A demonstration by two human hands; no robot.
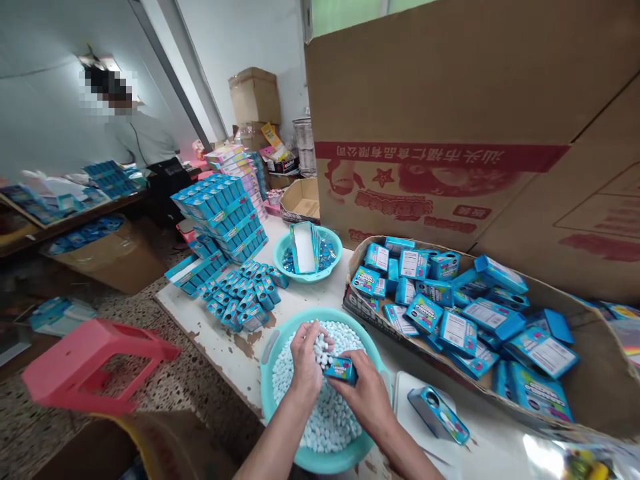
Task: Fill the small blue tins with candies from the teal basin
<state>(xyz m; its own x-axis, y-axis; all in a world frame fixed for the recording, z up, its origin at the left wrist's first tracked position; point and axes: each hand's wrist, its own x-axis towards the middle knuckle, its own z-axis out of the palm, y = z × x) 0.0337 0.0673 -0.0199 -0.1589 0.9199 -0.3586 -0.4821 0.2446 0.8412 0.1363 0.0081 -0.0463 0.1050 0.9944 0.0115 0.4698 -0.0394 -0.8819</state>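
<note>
Over a turquoise basin [369, 331] of small pale candies [330, 417], my left hand [306, 363] curls around a handful of the same candies [321, 348]. My right hand [367, 390] grips a small blue candy box [341, 369], tilted on its side with its dark end towards the candies in my left hand. The two hands are close together, and the box end is at the left palm. To the right, another blue box with a round window [440, 415] rests on a white flat scale-like plate [407, 390].
A cardboard tray [595, 393] of blue boxes stands right. Behind are a smaller turquoise bowl [333, 243] with packets, rows of small boxes [240, 293] and stacked display packs [225, 217]. A red stool [90, 363] is left; a person [140, 137] is farther back.
</note>
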